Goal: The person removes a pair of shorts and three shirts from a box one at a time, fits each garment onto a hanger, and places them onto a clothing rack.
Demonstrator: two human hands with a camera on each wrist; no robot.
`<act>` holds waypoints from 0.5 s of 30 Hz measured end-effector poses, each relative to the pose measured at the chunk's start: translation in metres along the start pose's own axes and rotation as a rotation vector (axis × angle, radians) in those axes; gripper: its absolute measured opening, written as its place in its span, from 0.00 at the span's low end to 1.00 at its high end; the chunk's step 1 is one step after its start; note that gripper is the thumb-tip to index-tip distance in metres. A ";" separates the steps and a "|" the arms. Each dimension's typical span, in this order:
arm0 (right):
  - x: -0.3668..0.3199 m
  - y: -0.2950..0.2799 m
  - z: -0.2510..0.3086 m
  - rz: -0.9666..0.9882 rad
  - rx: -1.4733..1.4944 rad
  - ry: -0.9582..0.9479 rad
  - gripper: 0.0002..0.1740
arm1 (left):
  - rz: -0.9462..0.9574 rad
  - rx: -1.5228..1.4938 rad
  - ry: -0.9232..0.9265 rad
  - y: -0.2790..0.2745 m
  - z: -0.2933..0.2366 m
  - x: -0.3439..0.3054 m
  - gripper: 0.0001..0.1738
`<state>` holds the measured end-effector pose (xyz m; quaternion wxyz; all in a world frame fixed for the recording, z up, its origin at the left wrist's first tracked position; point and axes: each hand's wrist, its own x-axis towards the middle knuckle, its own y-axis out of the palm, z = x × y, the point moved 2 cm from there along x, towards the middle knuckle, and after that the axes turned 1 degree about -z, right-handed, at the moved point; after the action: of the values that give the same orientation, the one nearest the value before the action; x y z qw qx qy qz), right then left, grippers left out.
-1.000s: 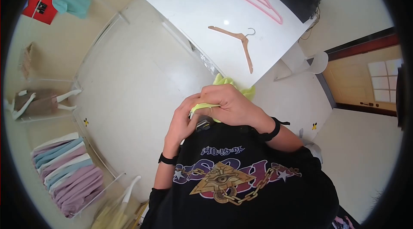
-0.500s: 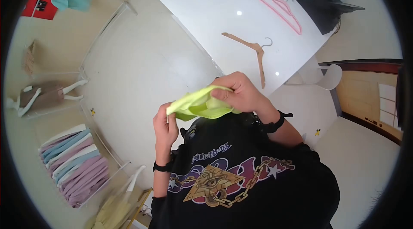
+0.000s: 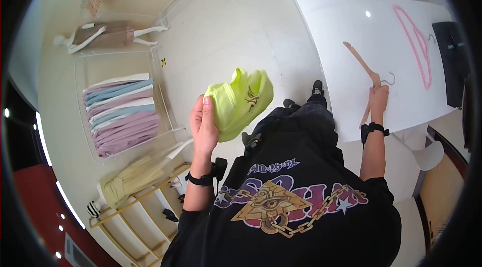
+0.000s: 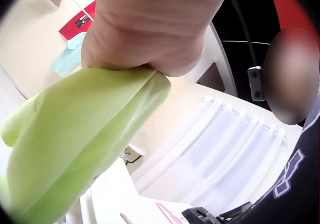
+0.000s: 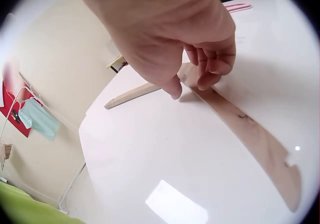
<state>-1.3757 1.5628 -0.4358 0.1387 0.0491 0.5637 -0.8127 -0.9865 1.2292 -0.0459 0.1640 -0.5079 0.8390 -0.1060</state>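
Note:
In the head view my left hand [image 3: 204,127] pinches a lime-green shirt [image 3: 228,109] by its upper edge, thumb on the near side. The folded cloth hangs over the floor and bears a small dark print. Seen from the left wrist, the shirt [image 4: 75,134] droops below the palm, and the fingertips are hidden. My right hand [image 3: 379,100] reaches over the white table to a wooden hanger [image 3: 362,60]. Its thumb and curled fingers grip the hanger's middle, just below the metal hook. One arm of the hanger [image 5: 255,139] lies low over the tabletop in the right wrist view.
On the white table [image 3: 346,11], a pink hanger [image 3: 414,46] lies beyond the wooden one, near a black device [image 3: 448,61]. A rack of folded or hung clothes [image 3: 122,116] and a mannequin [image 3: 103,36] stand left. A white chair [image 3: 427,154] is at the right.
Both hands were on the shirt; the right has let go and moved right to the wooden hanger. The left keeps the shirt, which now hangs open more. The view has turned.

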 end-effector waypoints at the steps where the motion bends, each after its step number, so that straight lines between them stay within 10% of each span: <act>1: 0.006 0.005 -0.005 0.003 -0.002 -0.007 0.35 | 0.039 0.028 0.015 -0.009 0.000 -0.001 0.24; 10: 0.018 0.000 0.009 -0.042 0.162 0.028 0.23 | -0.156 0.000 0.038 -0.040 0.004 -0.012 0.25; 15: -0.017 -0.060 0.128 0.476 0.986 0.087 0.12 | -0.178 -0.135 0.060 -0.053 0.008 -0.001 0.25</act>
<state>-1.3663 1.4663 -0.3315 0.2556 0.2681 0.0946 -0.9240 -0.9396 1.2050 -0.0348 0.0940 -0.5867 0.8005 -0.0788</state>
